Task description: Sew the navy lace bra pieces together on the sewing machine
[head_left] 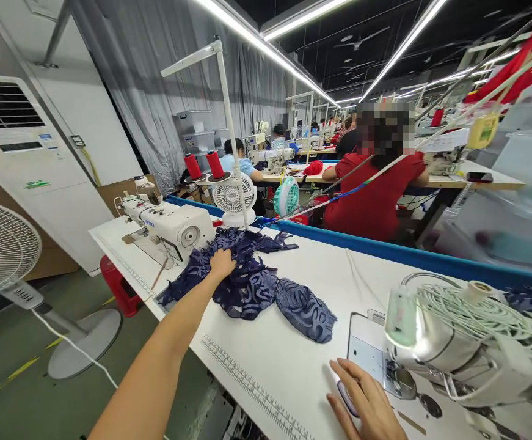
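Touches navy fabric (251, 290) beneath left hand (222, 264), unclear if gripping, and spreads right hand (367, 398) unclenched, with sewing machine (440, 336) alongside.

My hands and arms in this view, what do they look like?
The left hand and right hand wear no gloves, and no rings show. The left forearm is bare, with no sleeve, watch or bracelet visible. The right arm is out of frame.

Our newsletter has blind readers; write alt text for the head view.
A person's left hand touches a heap of patterned navy fabric on a white table. The right hand is open beside a sewing machine; a person in red sits beyond.
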Demonstrator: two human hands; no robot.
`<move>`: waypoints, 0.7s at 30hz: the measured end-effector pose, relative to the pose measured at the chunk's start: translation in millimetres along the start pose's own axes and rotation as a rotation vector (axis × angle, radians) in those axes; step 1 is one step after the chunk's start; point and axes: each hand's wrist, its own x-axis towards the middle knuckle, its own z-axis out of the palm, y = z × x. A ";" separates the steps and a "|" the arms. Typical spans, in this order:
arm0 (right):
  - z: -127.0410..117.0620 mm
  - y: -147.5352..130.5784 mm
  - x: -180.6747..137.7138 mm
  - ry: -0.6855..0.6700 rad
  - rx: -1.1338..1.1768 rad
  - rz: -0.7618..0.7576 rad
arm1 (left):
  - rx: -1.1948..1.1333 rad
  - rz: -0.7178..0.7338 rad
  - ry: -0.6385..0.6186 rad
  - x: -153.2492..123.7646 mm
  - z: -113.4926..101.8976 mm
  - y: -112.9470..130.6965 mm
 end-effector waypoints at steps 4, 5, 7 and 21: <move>-0.6 0.4 0.6 0.006 0.019 0.004 | 0.014 -0.013 -0.027 -0.3 3.7 -7.5; -1.1 -0.2 0.8 0.006 0.026 0.007 | 0.007 -0.014 -0.018 -1.3 2.1 -6.4; -2.6 -2.3 1.2 0.008 0.045 0.009 | -0.017 -0.016 0.020 -3.1 -6.4 -3.1; -39.6 -41.3 18.0 0.116 0.255 0.036 | -0.411 0.520 -0.102 -172.6 -170.5 29.1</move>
